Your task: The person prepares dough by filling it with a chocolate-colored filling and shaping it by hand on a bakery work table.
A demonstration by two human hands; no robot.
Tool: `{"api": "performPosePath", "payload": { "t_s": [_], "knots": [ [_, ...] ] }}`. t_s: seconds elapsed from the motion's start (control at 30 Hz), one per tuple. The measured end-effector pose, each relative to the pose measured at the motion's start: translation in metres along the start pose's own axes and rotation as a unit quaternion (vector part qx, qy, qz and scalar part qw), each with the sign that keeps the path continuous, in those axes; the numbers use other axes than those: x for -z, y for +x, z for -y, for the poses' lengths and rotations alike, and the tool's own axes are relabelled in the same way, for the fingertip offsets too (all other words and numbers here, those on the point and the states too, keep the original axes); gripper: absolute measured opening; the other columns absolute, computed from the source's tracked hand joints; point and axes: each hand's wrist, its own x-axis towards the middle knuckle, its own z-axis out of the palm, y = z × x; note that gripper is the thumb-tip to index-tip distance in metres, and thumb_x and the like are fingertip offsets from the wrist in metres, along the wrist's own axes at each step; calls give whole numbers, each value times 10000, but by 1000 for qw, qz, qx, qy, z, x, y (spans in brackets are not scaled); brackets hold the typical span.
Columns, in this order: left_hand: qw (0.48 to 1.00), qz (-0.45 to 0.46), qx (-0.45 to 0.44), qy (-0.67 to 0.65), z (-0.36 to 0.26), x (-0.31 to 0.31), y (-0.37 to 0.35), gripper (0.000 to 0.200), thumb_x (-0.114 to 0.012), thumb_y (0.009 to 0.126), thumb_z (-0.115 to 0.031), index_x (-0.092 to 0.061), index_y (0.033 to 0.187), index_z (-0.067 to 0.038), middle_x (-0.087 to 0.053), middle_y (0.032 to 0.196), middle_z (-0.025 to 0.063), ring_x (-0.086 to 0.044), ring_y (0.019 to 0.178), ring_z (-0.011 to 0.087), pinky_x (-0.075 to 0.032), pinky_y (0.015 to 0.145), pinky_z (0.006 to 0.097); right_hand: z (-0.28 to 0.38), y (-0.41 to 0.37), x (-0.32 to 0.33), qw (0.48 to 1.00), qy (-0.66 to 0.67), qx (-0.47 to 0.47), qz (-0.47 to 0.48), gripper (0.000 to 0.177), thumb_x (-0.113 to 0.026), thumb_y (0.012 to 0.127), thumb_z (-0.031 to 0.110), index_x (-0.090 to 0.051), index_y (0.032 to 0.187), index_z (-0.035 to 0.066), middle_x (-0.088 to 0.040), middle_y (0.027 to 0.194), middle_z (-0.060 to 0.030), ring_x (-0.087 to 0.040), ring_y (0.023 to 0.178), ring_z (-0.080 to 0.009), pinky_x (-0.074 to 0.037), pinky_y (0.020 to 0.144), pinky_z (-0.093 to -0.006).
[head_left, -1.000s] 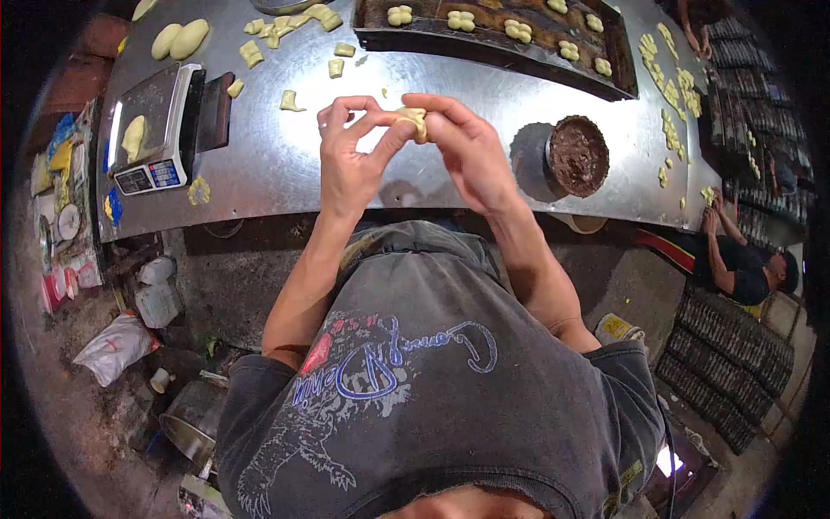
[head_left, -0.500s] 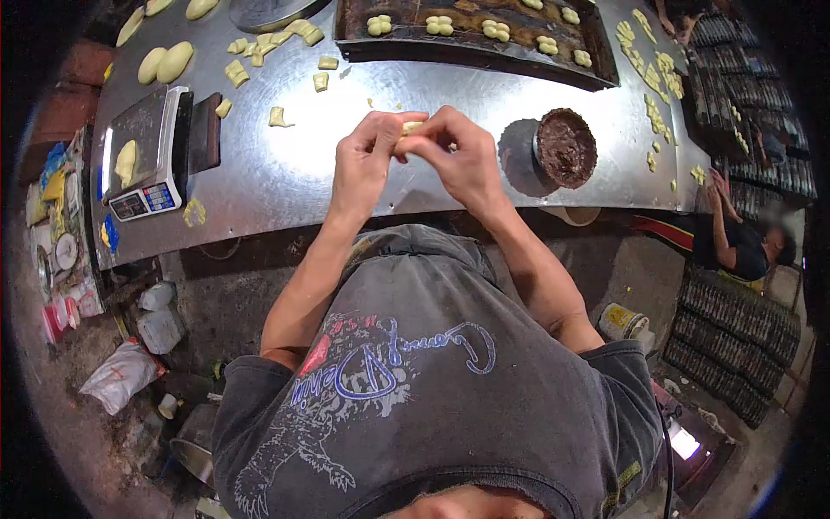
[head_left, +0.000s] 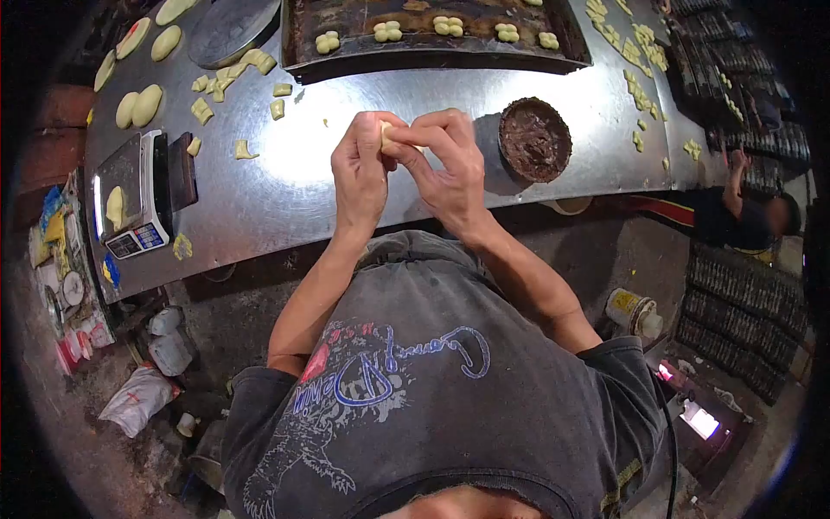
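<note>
A small pale dough piece (head_left: 386, 135) is pinched between my two hands above the metal table (head_left: 328, 186). My left hand (head_left: 360, 169) has its fingers curled round the dough's left side. From the right, my right hand (head_left: 448, 164) presses it with thumb and fingers, which partly hide it. Right of my hands stands a round bowl of dark brown filling (head_left: 536, 141). Small cut dough pieces (head_left: 277, 109) lie to the left, one of them (head_left: 244, 150) apart from the others.
A dark baking tray (head_left: 437, 60) with clustered dough balls is at the back. On the left, a digital scale (head_left: 138, 195) bears dough. More dough pieces (head_left: 644, 108) lie at the right. Another person (head_left: 748, 216) is beyond the table's right end.
The view has turned, so the table and its objects appear shifted left. My fingers have shifted around the dough, with my right fingers now across its front. The other person's arm has changed position.
</note>
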Motion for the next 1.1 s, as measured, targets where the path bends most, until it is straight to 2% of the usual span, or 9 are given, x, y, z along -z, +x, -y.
{"api": "performPosePath", "payload": {
  "t_s": [0.1, 0.27, 0.37, 0.4, 0.5, 0.53, 0.67, 0.87, 1.1],
  "knots": [
    [997, 14, -15, 75, 10, -13, -3, 682, -250, 1086, -550, -673, 1082, -16, -602, 782, -4, -502, 636, 52, -396, 555, 216, -8, 11, 24, 992, -126, -1, 26, 198, -832, 794, 145, -727, 952, 91, -546, 1019, -71, -529, 909, -232, -439, 788, -364],
    [987, 60, 41, 146, 20, -28, -8, 966, -30, 990, -716, -676, 1113, -8, -663, 798, 42, -571, 641, 88, -395, 572, 226, -52, 10, 27, 834, 381, -376, 130, 258, -747, 928, 231, -627, 966, 6, -589, 947, -88, -541, 512, -100, -416, 399, -211],
    [987, 64, 142, 46, 52, -13, -12, 1005, -11, 967, -746, -673, 1100, -3, -676, 814, 46, -581, 625, 99, -398, 565, 237, -53, -1, 28, 835, 281, -435, 184, 197, -715, 935, 171, -639, 1016, 8, -625, 898, -92, -605, 650, -164, -503, 543, -287],
    [982, 42, 179, 33, 68, -6, -16, 1032, 3, 954, -759, -639, 1188, 14, -686, 813, 51, -622, 633, 120, -421, 556, 230, -76, -26, 17, 944, 124, -248, 180, 209, -710, 910, 126, -653, 1084, 25, -635, 964, -110, -634, 881, -240, -525, 755, -375],
    [963, 63, 260, 11, 74, 6, -36, 1046, -7, 918, -809, -578, 1236, 9, -698, 931, 96, -652, 707, 151, -433, 560, 243, -74, -45, 22, 955, 122, -105, 250, 259, -720, 882, 123, -672, 1128, 57, -633, 1012, -110, -589, 1048, -306, -474, 905, -427],
    [959, 74, 267, -53, 77, 12, -44, 867, -176, 1025, -682, -382, 1501, 13, -708, 1074, 128, -689, 700, 152, -479, 514, 217, -74, -50, 23, 937, 173, -156, 260, 252, -716, 891, 128, -668, 1126, 51, -613, 1085, -120, -602, 1015, -301, -495, 878, -412],
    [936, 13, 309, 166, 100, 25, -44, 635, -501, 1057, -320, -269, 1563, -14, -668, 1202, 183, -712, 786, 253, -569, 651, 306, -133, -70, -2, 946, 126, -220, 204, 267, -691, 922, 91, -672, 1184, 45, -570, 1209, -144, -606, 1077, -274, -521, 886, -338],
    [864, 100, -1, 494, 201, 82, 19, 748, -677, 922, -189, -299, 1538, 3, -548, 1341, 250, -535, 1209, 444, -435, 1069, 441, -222, -97, -66, 933, -66, -235, 263, 365, -734, 850, 134, -667, 1184, 5, -547, 1226, -202, -601, 1060, -381, -510, 911, -437],
    [827, 222, 32, 515, 217, 73, 48, 521, -720, 811, -53, -571, 1310, -50, -570, 1148, 191, -600, 1067, 426, -513, 929, 472, -214, -117, -73, 918, -7, -322, 232, 572, -734, 762, -17, -628, 1322, 31, -553, 1132, -158, -599, 984, -295, -523, 889, -374]
  ]
}}
